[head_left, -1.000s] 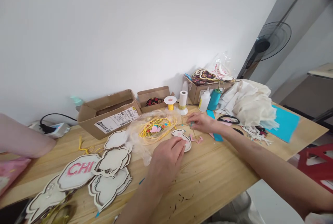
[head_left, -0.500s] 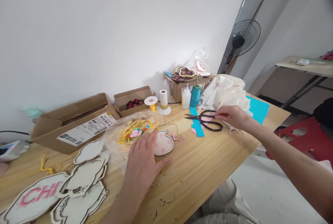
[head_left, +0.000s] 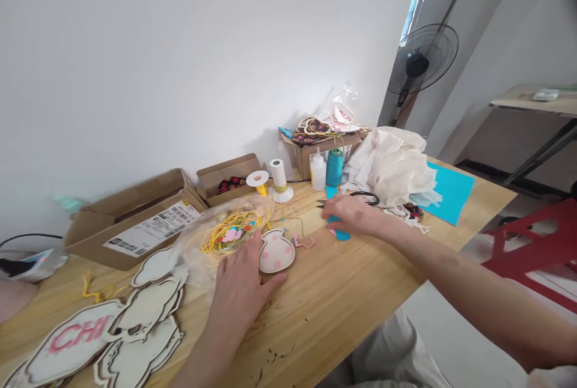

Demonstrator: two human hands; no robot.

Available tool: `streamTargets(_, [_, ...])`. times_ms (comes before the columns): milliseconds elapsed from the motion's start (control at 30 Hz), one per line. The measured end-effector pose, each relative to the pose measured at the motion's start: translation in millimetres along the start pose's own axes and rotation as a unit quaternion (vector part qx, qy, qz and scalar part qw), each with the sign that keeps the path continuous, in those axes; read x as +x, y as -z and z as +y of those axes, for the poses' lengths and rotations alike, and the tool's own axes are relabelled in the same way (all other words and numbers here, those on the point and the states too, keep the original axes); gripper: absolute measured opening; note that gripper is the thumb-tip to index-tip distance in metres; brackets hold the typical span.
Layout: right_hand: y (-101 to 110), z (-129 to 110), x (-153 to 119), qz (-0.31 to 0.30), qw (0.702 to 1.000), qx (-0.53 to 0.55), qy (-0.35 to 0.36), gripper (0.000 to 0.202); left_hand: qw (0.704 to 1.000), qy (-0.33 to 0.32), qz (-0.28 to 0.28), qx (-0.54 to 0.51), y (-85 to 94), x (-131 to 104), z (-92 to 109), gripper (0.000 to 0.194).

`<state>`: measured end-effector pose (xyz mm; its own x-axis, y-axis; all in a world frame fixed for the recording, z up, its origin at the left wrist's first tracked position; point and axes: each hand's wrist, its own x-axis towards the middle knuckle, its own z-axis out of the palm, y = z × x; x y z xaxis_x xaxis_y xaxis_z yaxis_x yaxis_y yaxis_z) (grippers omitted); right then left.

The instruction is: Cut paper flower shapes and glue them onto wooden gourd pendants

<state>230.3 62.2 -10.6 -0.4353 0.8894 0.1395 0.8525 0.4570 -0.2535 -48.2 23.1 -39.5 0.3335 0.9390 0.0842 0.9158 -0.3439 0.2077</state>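
Your right hand (head_left: 354, 215) lies palm-down over the scissors (head_left: 360, 199), its grip hidden, so I cannot tell whether it has closed; blades dragged blind could snag the yellow cord (head_left: 229, 229); your left hand (head_left: 241, 283) lies flat, fingers spread, touching the gourd cutout (head_left: 276, 251). Half a second ago that right hand was further right, at the scissor handles.

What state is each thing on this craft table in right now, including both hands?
Left hand: flat on the table, touching the vase cutout.
Right hand: resting over the scissors and blue strip; grip unclear.
Vase cutout: lying flat, pink dots up.
Scissors: lying down, mostly hidden.
Long cardboard box: open.
Glue bottle: upright, capped.
Teal thread spool: upright.
Fan: standing; running or not unclear.
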Motion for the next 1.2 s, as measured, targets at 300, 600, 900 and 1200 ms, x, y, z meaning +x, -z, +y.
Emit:
streamTargets(300, [-10.1, 36.6, 32.6, -0.153, 0.987, 0.052, 0.017, 0.019, 1.000, 0.010, -0.006, 0.003, 13.0, -10.3, 9.7, 0.071])
streamTargets(600, [17.3, 6.2, 36.2, -0.207, 0.974, 0.087, -0.011, 0.007, 0.999, 0.042, -0.004, -0.006, 27.6, -8.7, 11.5, 0.061])
streamTargets(900, [8.8, 18.0, 24.2, -0.152, 0.983, 0.093, -0.046, 0.013, 0.999, 0.024, -0.022, -0.013, 21.0, -9.9, 11.7, 0.064])
streamTargets(1200, [1.2, 29.3, 28.7, -0.192, 0.974, 0.118, -0.037, 0.005, 0.998, 0.020, -0.053, -0.026, 19.7, -8.3, 13.9, 0.064])
